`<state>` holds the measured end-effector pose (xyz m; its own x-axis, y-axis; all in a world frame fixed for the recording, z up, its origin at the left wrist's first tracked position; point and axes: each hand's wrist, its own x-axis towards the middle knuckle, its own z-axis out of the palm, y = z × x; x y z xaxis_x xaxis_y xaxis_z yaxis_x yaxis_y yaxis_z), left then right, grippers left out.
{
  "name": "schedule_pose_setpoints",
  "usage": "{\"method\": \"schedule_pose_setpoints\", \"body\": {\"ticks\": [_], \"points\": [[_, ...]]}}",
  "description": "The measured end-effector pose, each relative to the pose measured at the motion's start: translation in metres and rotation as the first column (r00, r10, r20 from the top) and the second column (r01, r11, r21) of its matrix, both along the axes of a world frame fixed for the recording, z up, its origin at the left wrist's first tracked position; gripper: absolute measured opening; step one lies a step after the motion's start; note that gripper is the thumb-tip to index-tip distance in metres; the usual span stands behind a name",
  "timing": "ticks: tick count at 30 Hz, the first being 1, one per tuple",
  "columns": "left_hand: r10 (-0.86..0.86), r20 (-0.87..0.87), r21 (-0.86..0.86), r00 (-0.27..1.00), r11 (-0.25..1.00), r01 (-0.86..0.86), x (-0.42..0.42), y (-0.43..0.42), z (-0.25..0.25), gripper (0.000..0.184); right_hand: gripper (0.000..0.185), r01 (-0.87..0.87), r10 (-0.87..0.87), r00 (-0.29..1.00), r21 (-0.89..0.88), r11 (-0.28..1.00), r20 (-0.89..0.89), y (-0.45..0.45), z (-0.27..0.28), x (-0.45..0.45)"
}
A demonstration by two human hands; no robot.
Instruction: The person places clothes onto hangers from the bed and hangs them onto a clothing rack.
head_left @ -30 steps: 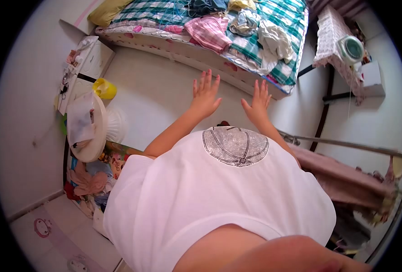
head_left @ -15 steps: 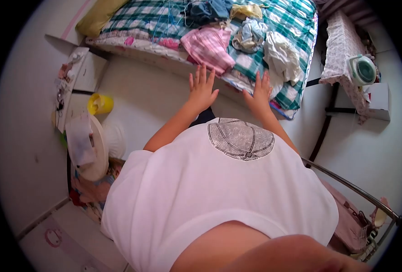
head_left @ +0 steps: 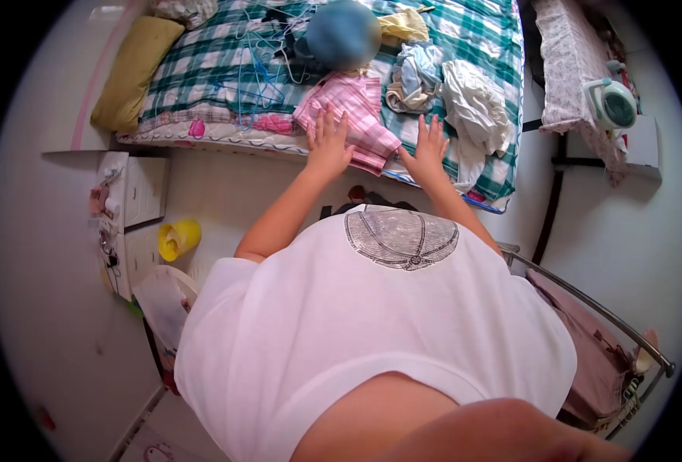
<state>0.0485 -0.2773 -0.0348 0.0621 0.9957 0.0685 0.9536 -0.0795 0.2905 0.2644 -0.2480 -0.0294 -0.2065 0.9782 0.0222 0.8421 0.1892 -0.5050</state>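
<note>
My left hand [head_left: 329, 144] is open with its fingers spread, over the left part of a pink checked garment [head_left: 360, 115] at the bed's near edge. Fingers apart, my right hand [head_left: 426, 151] is just right of that garment's lower corner; whether either hand touches the cloth I cannot tell. Neither holds anything. Beyond the pink garment lies a blue item [head_left: 341, 35], partly blurred. A light blue and beige bundle [head_left: 416, 77] and a crumpled white garment [head_left: 476, 108] lie to the right, with a yellow cloth [head_left: 404, 25] behind them.
Blue hangers [head_left: 258, 73] lie on the green checked bed [head_left: 195, 73], and an olive pillow [head_left: 135, 73] is at its left end. A yellow bin [head_left: 179, 239] stands by white drawers [head_left: 146, 192]. At right are a green fan [head_left: 615, 104] and a metal rail [head_left: 587, 302].
The bed and its clothes appear nearer and lower in view. My hands, open throughout, have come from in front of the bed to over its near edge, by the pink garment.
</note>
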Motion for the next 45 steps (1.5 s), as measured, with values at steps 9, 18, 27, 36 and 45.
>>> {"method": "schedule_pose_setpoints", "body": {"ticks": [9,18,27,36,45], "points": [[0.046,0.004,-0.109,0.999,0.993,-0.045,-0.018,0.05,-0.058,0.071,0.084,0.072,-0.062,0.995,-0.127,0.989,0.078,0.047,-0.043,0.017],[0.08,-0.005,-0.163,0.997,0.983,-0.08,-0.017,0.11,-0.105,0.067,0.083,0.113,-0.075,0.985,-0.251,0.961,0.156,0.135,-0.119,0.035],[0.175,-0.032,-0.21,0.984,0.961,-0.178,-0.015,0.149,-0.149,0.06,0.092,0.163,-0.081,0.963,-0.32,0.933,0.255,0.252,-0.213,0.063],[0.319,-0.066,-0.365,0.946,0.875,-0.32,-0.003,0.131,-0.153,0.062,0.055,0.077,0.081,0.945,-0.454,0.888,0.318,0.329,-0.249,0.056],[0.246,0.054,-0.378,0.968,0.902,-0.208,0.018,0.161,-0.137,0.067,0.028,-0.062,0.046,0.997,-0.271,0.961,-0.067,0.261,-0.18,-0.003]]}}
